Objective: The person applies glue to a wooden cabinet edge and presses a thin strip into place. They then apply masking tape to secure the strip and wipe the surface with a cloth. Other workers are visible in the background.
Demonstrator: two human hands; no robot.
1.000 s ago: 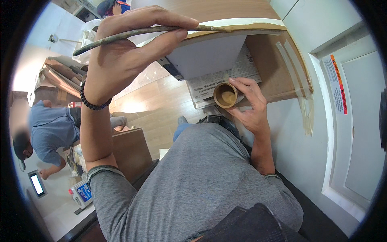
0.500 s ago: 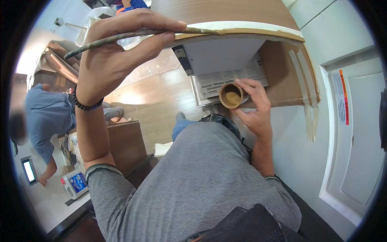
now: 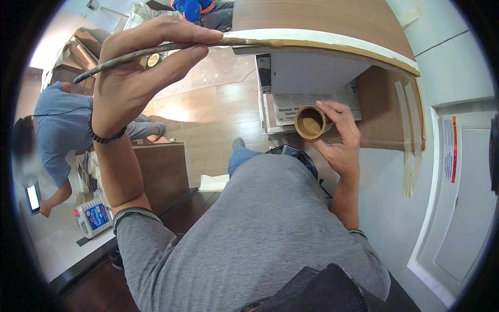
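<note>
My left hand (image 3: 148,67) pinches a thin, dark-stained paintbrush (image 3: 150,50) between thumb and fingers. Its bristle end rests along the tan front edge (image 3: 332,52) of a wooden board, near that edge's left end. A strip of white (image 3: 301,34) runs along the board's top just behind the edge. Lower and to the right, my right hand (image 3: 343,132) grips a small round cup (image 3: 310,122), its thumb and fingers around the right side. Tan paint lies inside the cup, with smears on the rim.
Newspaper (image 3: 291,107) and a cardboard panel (image 3: 382,117) with tape strips lie under the board. At left, a person in a blue shirt (image 3: 60,122) bends near a white jug (image 3: 94,218). Another person in blue (image 3: 192,9) is at the top. A white door (image 3: 468,208) stands at right.
My view has shifted, so the board and cup sit farther right in it. The brush tip has slid left along the board's edge. Both hands keep their holds.
</note>
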